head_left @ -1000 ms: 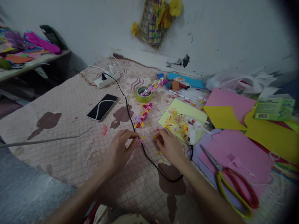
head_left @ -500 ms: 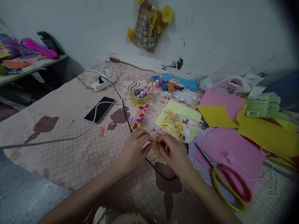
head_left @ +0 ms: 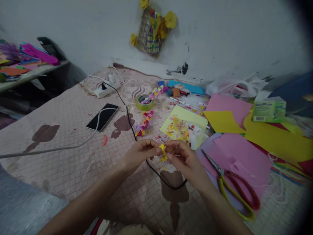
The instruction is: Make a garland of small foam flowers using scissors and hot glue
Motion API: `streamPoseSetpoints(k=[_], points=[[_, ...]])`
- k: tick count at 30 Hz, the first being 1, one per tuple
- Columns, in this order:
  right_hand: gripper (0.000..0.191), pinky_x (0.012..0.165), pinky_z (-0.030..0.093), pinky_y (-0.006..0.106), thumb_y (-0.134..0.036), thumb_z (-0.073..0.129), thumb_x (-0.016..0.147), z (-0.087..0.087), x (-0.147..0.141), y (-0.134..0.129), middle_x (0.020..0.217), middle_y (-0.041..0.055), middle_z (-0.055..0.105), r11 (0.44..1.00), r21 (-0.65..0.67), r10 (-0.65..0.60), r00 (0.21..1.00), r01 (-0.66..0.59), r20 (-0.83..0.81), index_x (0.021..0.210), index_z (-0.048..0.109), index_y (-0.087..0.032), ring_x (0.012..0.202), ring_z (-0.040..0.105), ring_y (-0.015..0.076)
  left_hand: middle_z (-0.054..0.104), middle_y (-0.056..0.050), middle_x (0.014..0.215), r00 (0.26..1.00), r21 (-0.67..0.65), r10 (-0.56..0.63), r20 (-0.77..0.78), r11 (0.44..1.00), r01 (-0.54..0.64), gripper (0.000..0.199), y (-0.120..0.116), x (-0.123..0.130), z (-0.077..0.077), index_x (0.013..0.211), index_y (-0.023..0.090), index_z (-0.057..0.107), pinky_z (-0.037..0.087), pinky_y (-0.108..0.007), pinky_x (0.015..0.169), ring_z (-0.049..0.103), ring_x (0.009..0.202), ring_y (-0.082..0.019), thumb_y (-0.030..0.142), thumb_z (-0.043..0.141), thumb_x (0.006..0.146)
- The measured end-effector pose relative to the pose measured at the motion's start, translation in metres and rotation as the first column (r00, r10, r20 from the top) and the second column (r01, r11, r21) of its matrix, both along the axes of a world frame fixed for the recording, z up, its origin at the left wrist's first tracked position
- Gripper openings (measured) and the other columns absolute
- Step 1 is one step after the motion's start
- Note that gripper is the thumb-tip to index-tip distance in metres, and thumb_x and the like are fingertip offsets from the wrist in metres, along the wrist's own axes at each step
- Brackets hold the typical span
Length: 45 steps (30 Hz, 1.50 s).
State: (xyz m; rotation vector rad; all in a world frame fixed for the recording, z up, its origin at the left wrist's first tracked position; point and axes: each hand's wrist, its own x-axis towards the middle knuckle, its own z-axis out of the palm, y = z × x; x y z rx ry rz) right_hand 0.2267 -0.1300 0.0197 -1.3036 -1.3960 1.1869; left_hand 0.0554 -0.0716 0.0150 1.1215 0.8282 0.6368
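My left hand point(head_left: 141, 153) pinches a small yellow paper piece point(head_left: 162, 148) between thumb and fingertips, low over the table. On its other side my right hand point(head_left: 186, 160) is closed, thumb and fingertips at the same yellow piece. Just beyond the hands lies a pink, purple and yellow strand of paper bits point(head_left: 145, 122). Pale yellow paper point(head_left: 182, 112) bears a heap of paper scraps point(head_left: 177, 126) and a white glue gun point(head_left: 194, 136). Scissors point(head_left: 221, 172) with red and yellow handles rest open on pink paper, right of my right hand.
A black cable point(head_left: 156, 171) runs under my hands. To the left lie a phone point(head_left: 102, 117) and a white power strip point(head_left: 107, 89). Behind are a tape roll point(head_left: 144, 102) and another paper strand point(head_left: 154, 94). Coloured sheets point(head_left: 276, 140) and a green box point(head_left: 269, 110) fill the right.
My hands have drawn slightly apart at the fingertips, and more of the yellow piece now shows between them. The view has shifted a little to the right.
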Motion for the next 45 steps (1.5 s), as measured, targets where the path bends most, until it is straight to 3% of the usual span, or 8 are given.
streamPoseSetpoints(k=[4,7,10,13,23,28,35,45], points=[[0.018,0.062,0.045,0.025,-0.027,0.055,0.083,0.0,-0.004,0.0,0.084,0.0017,0.058,0.999,0.027,-0.023,0.999,0.024,-0.03,0.1,0.055,-0.022,0.074,0.055,0.014,0.058,0.001,0.068,0.999,-0.053,0.003,0.051,0.999,0.0,0.019,-0.002,0.001,0.0,0.072,0.014,0.061,0.036,-0.021,0.057,0.047,0.063,-0.008,0.031,0.068,0.071],[0.013,0.061,0.044,0.026,-0.032,0.055,0.083,-0.008,0.008,0.0,0.08,0.0017,0.058,0.964,0.09,-0.258,0.964,0.251,0.071,0.088,0.055,-0.02,0.07,0.055,0.0143,0.057,0.001,0.069,0.997,-0.033,0.07,0.033,0.997,-0.069,0.019,-0.002,-0.001,0.0,0.072,0.014,0.062,0.036,-0.02,0.058,0.046,0.062,-0.007,0.031,0.07,0.07],[0.019,0.06,0.042,0.027,-0.036,0.059,0.079,-0.025,0.034,0.004,0.075,-0.0003,0.052,0.782,0.283,-0.615,0.759,0.555,0.214,0.084,0.049,-0.02,0.066,0.051,0.0144,0.057,0.001,0.07,0.989,0.008,0.147,-0.002,0.989,-0.147,0.019,0.002,-0.005,-0.002,0.071,0.014,0.061,0.034,-0.02,0.056,0.045,0.061,-0.007,0.031,0.07,0.07],[0.037,0.064,0.043,0.032,-0.043,0.066,0.071,-0.044,0.061,0.014,0.086,0.003,0.049,0.666,0.427,-0.746,0.547,0.612,0.381,0.091,0.046,-0.019,0.072,0.05,0.0175,0.059,0.0,0.069,0.982,0.024,0.183,-0.037,0.983,-0.182,0.019,0.009,-0.01,-0.004,0.073,0.015,0.061,0.031,-0.02,0.052,0.045,0.059,-0.007,0.032,0.068,0.072],[0.027,0.053,0.034,0.029,-0.044,0.062,0.068,-0.063,0.08,0.046,0.063,0.003,0.055,0.795,0.287,-0.579,0.529,0.534,0.62,0.071,0.048,-0.021,0.057,0.051,0.0195,0.063,0.0,0.07,0.979,0.066,0.204,0.013,0.977,-0.205,0.015,0.03,-0.011,0.001,0.072,0.015,0.061,0.036,-0.02,0.058,0.049,0.059,-0.007,0.028,0.068,0.072],[0.031,0.052,0.031,0.028,-0.048,0.051,0.077,-0.06,0.077,0.043,0.058,0.0013,0.049,0.764,0.357,-0.63,0.502,0.538,0.592,0.062,0.041,-0.022,0.055,0.044,0.0173,0.063,0.0,0.071,0.979,0.087,0.204,0.024,0.975,-0.206,0.015,0.037,-0.012,-0.002,0.072,0.015,0.061,0.037,-0.02,0.059,0.049,0.059,-0.006,0.029,0.068,0.073],[0.037,0.054,0.037,0.023,-0.049,0.051,0.082,-0.04,0.068,0.028,0.06,-0.0023,0.047,0.832,0.162,-0.553,0.812,0.53,0.188,0.062,0.046,-0.019,0.058,0.043,0.0125,0.062,0.0,0.068,0.977,0.113,0.215,0.006,0.97,-0.214,0.015,0.044,-0.008,0.002,0.07,0.015,0.06,0.037,-0.02,0.057,0.049,0.059,-0.007,0.029,0.067,0.072],[0.037,0.049,0.03,0.024,-0.049,0.055,0.078,-0.027,0.055,0.017,0.053,-0.004,0.042,0.923,0.144,-0.385,0.842,0.357,0.377,0.057,0.044,-0.02,0.053,0.038,0.0124,0.062,0.0,0.07,0.974,0.193,0.222,-0.042,0.958,-0.21,0.015,0.051,-0.001,0.004,0.071,0.015,0.059,0.039,-0.022,0.059,0.05,0.062,-0.008,0.029,0.064,0.074]])
